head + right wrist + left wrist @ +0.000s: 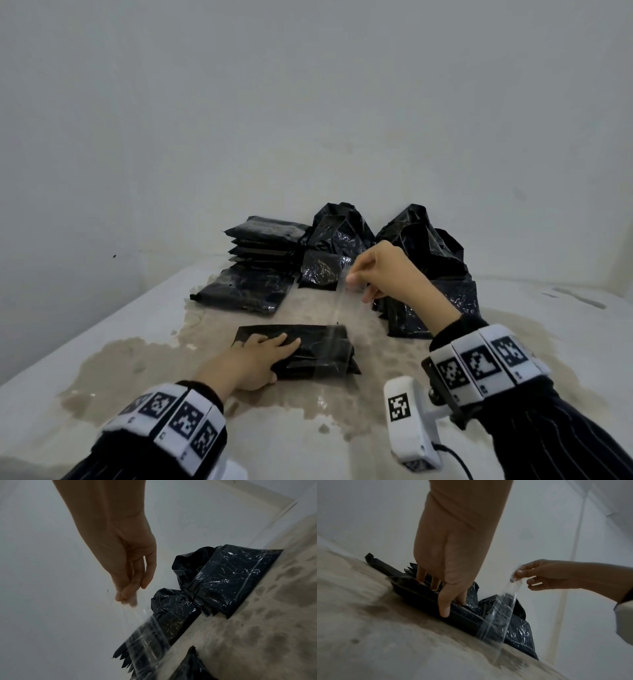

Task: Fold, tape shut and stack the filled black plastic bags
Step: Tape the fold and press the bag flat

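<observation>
At frame centre, the flat left hand (260, 356) pins the folded black bag (308, 356) while the right hand (383, 274) pinches clear tape (337, 305) taut, apparently for sealing.

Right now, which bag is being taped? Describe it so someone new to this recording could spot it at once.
On the stained table, black bags are heaped along the far wall; one folded bag lies alone, nearer the person. It is the only one pressed flat by the left hand, and the only one with a clear tape strip rising from it to the right hand.
</observation>
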